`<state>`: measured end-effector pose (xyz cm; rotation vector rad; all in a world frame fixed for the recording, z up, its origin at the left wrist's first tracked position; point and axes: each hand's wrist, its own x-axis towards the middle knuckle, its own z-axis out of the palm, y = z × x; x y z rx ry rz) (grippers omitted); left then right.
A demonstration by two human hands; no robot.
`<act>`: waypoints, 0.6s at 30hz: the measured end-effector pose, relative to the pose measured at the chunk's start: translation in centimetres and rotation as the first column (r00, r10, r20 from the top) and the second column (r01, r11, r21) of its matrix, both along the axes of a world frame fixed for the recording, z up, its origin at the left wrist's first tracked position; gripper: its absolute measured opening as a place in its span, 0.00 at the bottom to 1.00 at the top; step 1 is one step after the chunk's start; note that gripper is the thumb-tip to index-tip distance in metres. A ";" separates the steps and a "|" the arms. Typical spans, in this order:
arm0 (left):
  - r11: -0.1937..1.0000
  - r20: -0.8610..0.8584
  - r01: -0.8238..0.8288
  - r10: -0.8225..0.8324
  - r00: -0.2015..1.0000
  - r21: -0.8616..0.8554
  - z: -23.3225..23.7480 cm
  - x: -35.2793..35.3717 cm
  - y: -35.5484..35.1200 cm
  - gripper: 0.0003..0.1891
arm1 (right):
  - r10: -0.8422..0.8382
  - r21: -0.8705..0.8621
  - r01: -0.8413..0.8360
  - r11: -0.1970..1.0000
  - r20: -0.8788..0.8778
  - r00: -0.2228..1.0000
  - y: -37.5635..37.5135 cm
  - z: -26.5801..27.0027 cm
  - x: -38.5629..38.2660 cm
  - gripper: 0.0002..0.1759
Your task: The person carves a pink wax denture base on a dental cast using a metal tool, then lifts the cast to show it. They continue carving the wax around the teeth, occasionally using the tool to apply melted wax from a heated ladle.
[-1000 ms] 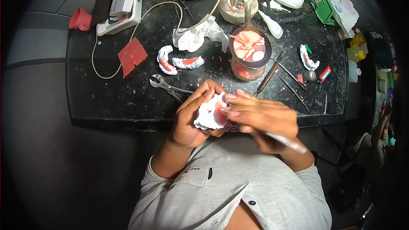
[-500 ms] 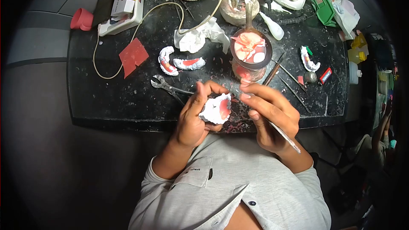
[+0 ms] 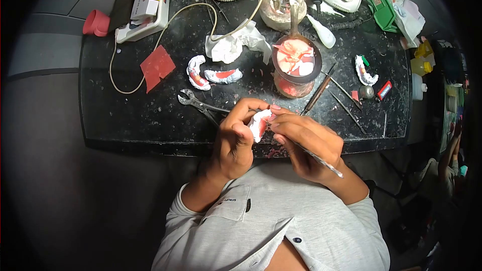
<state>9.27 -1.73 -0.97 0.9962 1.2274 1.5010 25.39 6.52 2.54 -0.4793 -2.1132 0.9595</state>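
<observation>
A white plaster dental cast (image 3: 256,126) with pink wax on its face is gripped in the fingers of my left hand (image 3: 233,145), above the table's front edge. My right hand (image 3: 312,143) pinches a slim wax carving tool (image 3: 327,164), its handle sticking out below toward my shirt. The tool's working end meets the cast's wax side, though my fingers hide the tip. Just beyond my hands, a small round pan (image 3: 319,66) holds melted and solid pink wax (image 3: 290,50) over a glass-like burner (image 3: 291,89).
Two more casts (image 3: 197,73) (image 3: 224,76) lie left of the pan, near crumpled tissue (image 3: 236,42) and a pink wax sheet (image 3: 157,68). Pliers-like metal tool (image 3: 193,101) sits by my left hand. Several thin tools (image 3: 347,113), another cast (image 3: 365,72) and a red lighter (image 3: 384,90) are right.
My right hand has moved left from beside the pan's burner, bringing the carving tool to the cast. My left hand has turned the cast more edge-on and shifted slightly right.
</observation>
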 end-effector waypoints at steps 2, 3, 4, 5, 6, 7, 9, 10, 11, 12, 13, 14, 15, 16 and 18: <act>0.998 -0.062 0.063 -0.064 0.996 -0.016 0.2 -0.6 -0.3 0.49 | 0.025 -0.027 -0.025 0.999 -0.003 1.000 -0.2 0.0 0.0 0.12; 0.998 -0.063 0.064 -0.065 0.996 -0.015 0.2 -0.8 -0.4 0.49 | 0.052 -0.054 -0.052 0.997 -0.007 0.999 -0.2 0.1 -0.1 0.12; 0.997 -0.074 0.072 -0.073 0.995 -0.017 0.0 -0.9 -0.4 0.49 | 0.050 -0.051 -0.050 0.997 -0.008 0.999 -0.2 0.0 -0.1 0.12; 0.997 -0.083 0.079 -0.081 0.993 -0.021 -0.1 -1.0 -0.5 0.50 | 0.039 -0.047 -0.040 0.998 -0.023 0.999 -0.2 0.0 -0.2 0.13; 0.997 -0.084 0.081 -0.082 0.993 -0.020 -0.3 -1.0 -0.4 0.50 | 0.029 -0.042 -0.030 0.999 -0.038 0.999 -0.2 0.0 -0.2 0.14; 0.998 -0.090 0.070 -0.070 0.993 -0.007 -0.4 -0.9 -0.4 0.50 | 0.028 -0.041 -0.029 0.999 -0.038 0.999 -0.2 0.0 -0.2 0.14; 0.998 -0.097 0.059 -0.058 0.994 0.005 -0.4 -0.9 -0.4 0.50 | 0.015 -0.045 -0.016 0.999 -0.020 1.000 -0.4 -0.1 -0.2 0.14; 0.998 -0.086 0.063 -0.064 0.994 -0.012 -0.2 -0.9 -0.5 0.50 | 0.016 -0.044 -0.017 0.999 -0.021 1.000 -0.4 0.0 -0.2 0.14; 0.997 -0.075 0.068 -0.070 0.995 -0.029 -0.1 -1.0 -0.5 0.50 | 0.055 -0.070 -0.057 0.996 -0.024 0.998 -0.3 0.2 -0.2 0.13; 0.997 -0.077 0.068 -0.070 0.995 -0.027 -0.2 -1.1 -0.5 0.50 | 0.095 -0.096 -0.097 0.991 -0.028 0.995 -0.3 0.3 -0.1 0.11; 0.997 -0.050 0.068 -0.069 0.996 -0.033 -0.3 -1.2 -0.5 0.50 | 0.095 -0.167 -0.105 0.980 -0.070 0.993 -0.1 0.2 0.0 0.10; 0.997 -0.024 0.066 -0.067 0.997 -0.039 -0.3 -1.3 -0.5 0.51 | 0.093 -0.237 -0.117 0.964 -0.113 0.989 0.1 0.2 0.3 0.08; 0.997 -0.027 0.064 -0.065 0.998 -0.035 0.1 -1.3 -0.5 0.51 | 0.049 -0.301 -0.082 0.950 -0.114 0.992 0.3 0.3 0.7 0.06; 0.991 0.062 0.094 -0.088 0.994 -0.100 0.9 -1.4 -0.3 0.52 | 0.022 -0.347 -0.071 0.935 -0.142 0.990 0.4 0.0 1.2 0.07; 0.979 0.146 0.127 -0.103 0.984 -0.162 1.0 -1.9 -0.3 0.54 | -0.027 -0.417 -0.073 0.906 -0.229 0.973 0.5 0.2 1.4 0.06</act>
